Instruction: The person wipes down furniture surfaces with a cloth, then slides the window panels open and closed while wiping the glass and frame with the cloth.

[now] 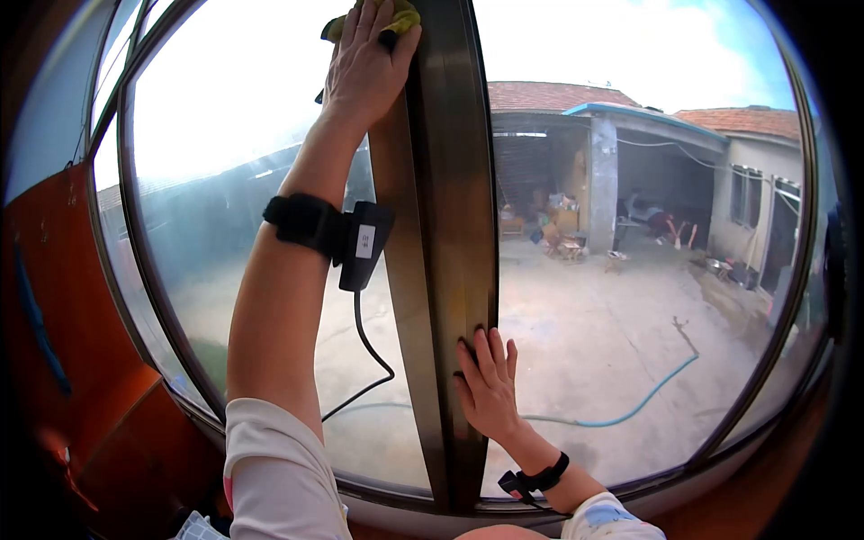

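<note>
High on the window, my left hand (367, 72) presses a yellow-green cloth (405, 15) with dark edges against the glass and the frame beside it. The fingers lie over the cloth and part of it is bunched beside the thumb. Lower down, my right hand (489, 382) rests with fingers spread on the brown metal window frame (454, 225), holding nothing. Left of that upright is a hazy window pane (243, 243); the right pane (594, 342) looks clearer.
Black straps with small devices sit on both wrists, and a black cable (359, 328) hangs from the left device (364, 247). At the far left stands a reddish-brown wooden panel (67, 297). Outside are a concrete yard, a blue hose (639, 412) and low tiled-roof buildings (603, 162).
</note>
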`<act>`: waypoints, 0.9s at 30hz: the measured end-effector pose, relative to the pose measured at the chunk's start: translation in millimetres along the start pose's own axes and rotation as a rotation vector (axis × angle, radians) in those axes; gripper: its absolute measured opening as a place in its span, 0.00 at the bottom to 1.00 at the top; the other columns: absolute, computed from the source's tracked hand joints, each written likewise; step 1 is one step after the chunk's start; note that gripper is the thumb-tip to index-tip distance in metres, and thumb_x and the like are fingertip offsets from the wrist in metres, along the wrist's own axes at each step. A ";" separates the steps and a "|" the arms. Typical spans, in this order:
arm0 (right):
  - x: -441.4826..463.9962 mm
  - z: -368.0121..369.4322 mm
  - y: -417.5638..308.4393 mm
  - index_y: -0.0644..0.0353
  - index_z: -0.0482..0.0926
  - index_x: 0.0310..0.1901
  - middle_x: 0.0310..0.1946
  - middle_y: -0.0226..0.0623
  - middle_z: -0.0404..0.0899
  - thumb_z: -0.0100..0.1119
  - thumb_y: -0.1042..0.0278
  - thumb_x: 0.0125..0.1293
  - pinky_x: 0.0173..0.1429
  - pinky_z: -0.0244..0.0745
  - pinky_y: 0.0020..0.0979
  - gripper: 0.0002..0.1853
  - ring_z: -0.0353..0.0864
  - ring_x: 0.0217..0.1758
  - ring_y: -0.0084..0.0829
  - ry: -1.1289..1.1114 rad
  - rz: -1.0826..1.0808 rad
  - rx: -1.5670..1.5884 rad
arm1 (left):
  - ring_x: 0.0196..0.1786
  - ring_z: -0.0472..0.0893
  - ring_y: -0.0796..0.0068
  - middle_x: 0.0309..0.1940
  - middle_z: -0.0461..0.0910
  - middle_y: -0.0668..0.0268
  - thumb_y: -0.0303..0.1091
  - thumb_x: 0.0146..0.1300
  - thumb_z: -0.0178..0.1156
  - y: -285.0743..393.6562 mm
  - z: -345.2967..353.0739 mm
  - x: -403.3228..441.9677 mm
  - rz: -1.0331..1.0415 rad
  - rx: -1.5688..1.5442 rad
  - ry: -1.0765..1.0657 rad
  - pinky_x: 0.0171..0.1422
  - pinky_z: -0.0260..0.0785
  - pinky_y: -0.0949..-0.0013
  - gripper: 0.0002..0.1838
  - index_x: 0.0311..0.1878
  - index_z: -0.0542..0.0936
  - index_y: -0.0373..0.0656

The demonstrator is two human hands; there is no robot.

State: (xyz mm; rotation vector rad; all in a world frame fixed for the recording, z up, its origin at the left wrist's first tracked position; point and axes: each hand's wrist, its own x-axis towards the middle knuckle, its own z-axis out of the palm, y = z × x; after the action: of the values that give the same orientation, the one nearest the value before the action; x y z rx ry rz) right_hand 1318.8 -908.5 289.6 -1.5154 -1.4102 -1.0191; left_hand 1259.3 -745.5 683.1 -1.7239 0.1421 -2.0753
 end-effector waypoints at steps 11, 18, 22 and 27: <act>-4.1 2.3 -4.4 0.58 0.74 0.62 0.71 0.41 0.60 0.60 0.74 0.60 0.73 0.45 0.57 0.26 0.52 0.76 0.51 0.051 0.018 0.085 | 0.77 0.53 0.50 0.74 0.56 0.56 0.48 0.70 0.52 51.6 -60.9 -110.3 -0.044 -0.006 -0.276 0.76 0.54 0.51 0.32 0.73 0.61 0.47; -52.3 -30.8 0.1 0.60 0.82 0.51 0.65 0.45 0.71 0.59 0.80 0.57 0.71 0.60 0.49 0.19 0.57 0.75 0.55 0.026 0.099 0.286 | 0.79 0.45 0.50 0.77 0.48 0.55 0.44 0.65 0.59 100.2 -122.6 -224.4 -0.021 -0.035 -0.640 0.78 0.46 0.48 0.37 0.75 0.59 0.47; -94.7 -51.1 23.4 0.59 0.83 0.47 0.60 0.43 0.76 0.57 0.83 0.57 0.68 0.66 0.43 0.16 0.66 0.70 0.51 -0.008 0.218 0.275 | 0.78 0.49 0.52 0.76 0.51 0.55 0.44 0.67 0.58 71.2 -79.8 -135.3 0.017 0.065 -0.414 0.77 0.49 0.50 0.35 0.74 0.59 0.48; -144.6 -68.0 50.9 0.59 0.83 0.45 0.55 0.43 0.79 0.57 0.85 0.56 0.62 0.72 0.39 0.16 0.76 0.61 0.44 0.025 0.395 0.186 | 0.74 0.58 0.50 0.70 0.61 0.51 0.59 0.72 0.42 -3.4 -5.1 36.8 -0.072 -0.084 -0.194 0.75 0.55 0.56 0.35 0.73 0.60 0.45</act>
State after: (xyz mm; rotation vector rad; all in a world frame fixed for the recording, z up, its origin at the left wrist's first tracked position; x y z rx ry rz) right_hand 1360.3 -1024.4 175.7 -1.5550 -1.0953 -0.6441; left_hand 1248.7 -757.8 716.7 -1.9967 0.1112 -1.9632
